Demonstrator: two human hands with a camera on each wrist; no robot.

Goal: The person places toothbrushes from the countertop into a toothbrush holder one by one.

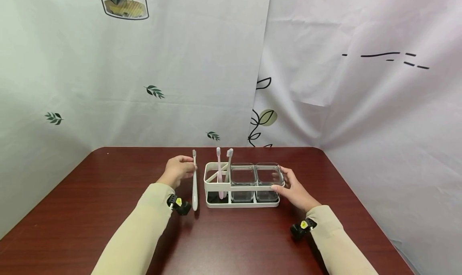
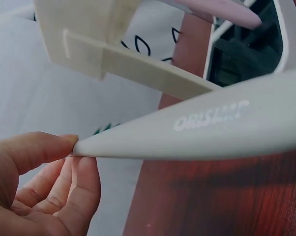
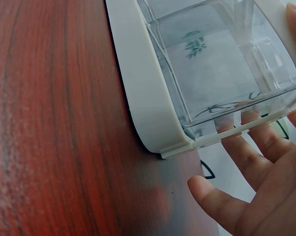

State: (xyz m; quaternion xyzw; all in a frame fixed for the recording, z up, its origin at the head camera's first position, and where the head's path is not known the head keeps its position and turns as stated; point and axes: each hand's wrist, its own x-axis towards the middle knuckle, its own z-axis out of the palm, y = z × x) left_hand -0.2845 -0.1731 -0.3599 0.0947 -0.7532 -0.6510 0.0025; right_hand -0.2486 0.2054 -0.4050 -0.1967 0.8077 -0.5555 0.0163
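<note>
My left hand [image 1: 176, 171] pinches a white toothbrush [image 1: 195, 188] between thumb and fingers at its slim neck. The brush stands nearly upright, bristles up, just left of the toothbrush holder [image 1: 217, 186]. In the left wrist view the thick handle [image 2: 212, 123] bears pale lettering. A pink toothbrush [image 1: 219, 168] and a greyish one [image 1: 229, 168] stand in the holder's left part. Two clear square cups, a left one [image 1: 243, 174] and a right one [image 1: 265, 174], sit in its other slots. My right hand [image 1: 296, 191] grips the holder's right end, thumb on the front rim.
A dark red-brown wooden table [image 1: 231, 239] carries the holder. Behind it hangs a pale cloth [image 1: 202, 66] printed with leaves and lines. Small black cameras are strapped to both wrists.
</note>
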